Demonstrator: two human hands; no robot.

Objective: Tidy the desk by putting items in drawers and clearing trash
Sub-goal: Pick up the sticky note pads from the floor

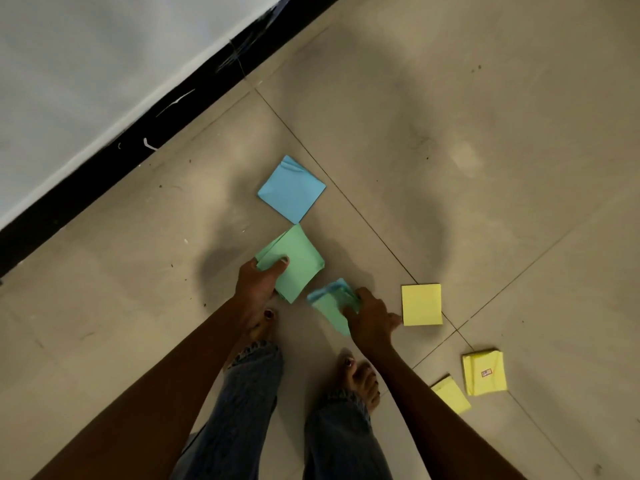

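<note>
Near frame centre, on tiled floor (485,133): left hand (258,284) pinches green note pad (298,261), thumb on top, fingers under pad's edge. Blue note pad (291,189) lies flat at 12 o'clock from green one, just beside it. Right hand (372,317) at 4 o'clock from green pad, grip curled round crumpled blue-green notes (332,303). Yellow note pad (421,304) at 3 o'clock, just beside right hand. Two more yellow stacks (484,372) at 5 o'clock, apart. Bare feet (360,379), jeans below.

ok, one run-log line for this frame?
left hand: grips green pad | right hand: grips green-blue pad | floor: blue pad, three yellow pads
</note>
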